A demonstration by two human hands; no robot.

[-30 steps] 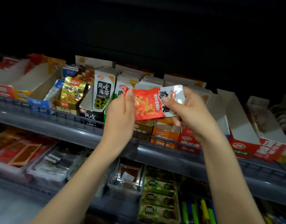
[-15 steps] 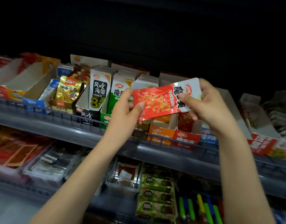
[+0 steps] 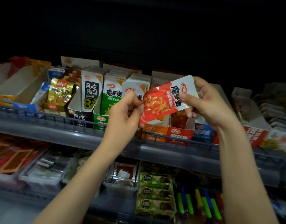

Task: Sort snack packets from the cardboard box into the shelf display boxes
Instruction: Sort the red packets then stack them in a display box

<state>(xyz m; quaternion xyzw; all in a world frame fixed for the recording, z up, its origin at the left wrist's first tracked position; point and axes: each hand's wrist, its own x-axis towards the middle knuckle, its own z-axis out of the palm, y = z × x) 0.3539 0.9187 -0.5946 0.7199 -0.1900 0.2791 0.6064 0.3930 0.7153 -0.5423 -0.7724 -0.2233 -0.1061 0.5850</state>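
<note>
You hold the packet [image 3: 165, 101] between both hands, tilted, its white end up to the right and its red end down to the left. It hangs in front of the upper shelf [image 3: 58, 125], just above the red display box [image 3: 179, 135] and the orange box [image 3: 154, 131] beside it.

Your left hand [image 3: 124, 113] pinches the lower red end between thumb and curled fingers. Your right hand [image 3: 208, 102] pinches the white end, thumb laid across the printed face.

Expect the packet to be light and soft: thin glossy film that bends easily and is probably a little slippery. It looks flat, so it should slide in on edge among the others. Take it by the sealed ends, as you do now, not by the filled middle, and guide it with one end leading.

The packet and your hands cover most of the red display box, so you cannot judge how full it is. Your right fingers behind the packet are hidden. The cardboard box is out of view. The lower shelf is blurred, and the far right of the upper shelf is too dim to read.
</note>
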